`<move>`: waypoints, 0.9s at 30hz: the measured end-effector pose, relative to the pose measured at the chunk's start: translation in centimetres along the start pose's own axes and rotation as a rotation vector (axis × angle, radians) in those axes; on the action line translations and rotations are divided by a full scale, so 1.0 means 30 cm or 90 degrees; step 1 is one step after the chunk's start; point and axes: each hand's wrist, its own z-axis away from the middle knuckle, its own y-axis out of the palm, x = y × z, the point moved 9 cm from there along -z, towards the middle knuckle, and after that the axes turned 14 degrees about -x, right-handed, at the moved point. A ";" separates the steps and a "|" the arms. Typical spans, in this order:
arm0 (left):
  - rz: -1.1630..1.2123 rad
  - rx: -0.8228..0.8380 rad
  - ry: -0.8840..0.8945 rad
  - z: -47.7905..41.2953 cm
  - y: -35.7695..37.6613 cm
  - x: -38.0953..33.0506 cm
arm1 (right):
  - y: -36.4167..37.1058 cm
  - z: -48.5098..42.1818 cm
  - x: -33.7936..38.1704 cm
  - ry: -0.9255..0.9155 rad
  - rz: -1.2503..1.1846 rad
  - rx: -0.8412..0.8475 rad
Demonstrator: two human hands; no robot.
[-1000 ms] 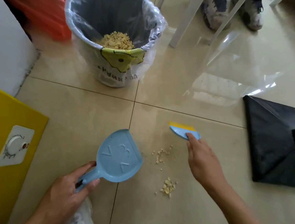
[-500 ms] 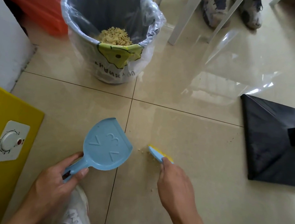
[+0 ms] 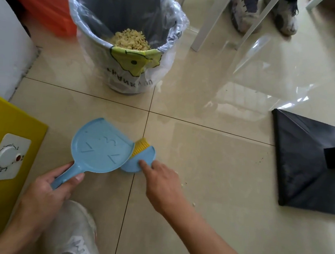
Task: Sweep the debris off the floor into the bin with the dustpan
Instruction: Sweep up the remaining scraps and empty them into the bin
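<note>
**Brush meets dustpan below the lined bin**

Head view: the blue dustpan (image 3: 101,146) sits tilted on the tiled floor (image 3: 210,160), nearer the camera than the plastic-lined bin (image 3: 127,43), which holds a heap of pale crumbs (image 3: 132,40). The left hand (image 3: 47,193) is wrapped around the dustpan's handle. The right hand (image 3: 164,186) grips the small blue brush (image 3: 138,158), whose yellow bristles touch the dustpan's right edge. A few crumbs (image 3: 184,183) lie on the floor right of the dustpan.

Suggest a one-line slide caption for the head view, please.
Left hand holds the blue dustpan while the right hand presses the small brush against its lip, near the lined bin.
</note>
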 end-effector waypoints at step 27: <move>-0.136 0.167 0.014 0.099 0.131 0.016 | -0.068 0.227 -0.385 0.171 0.138 0.241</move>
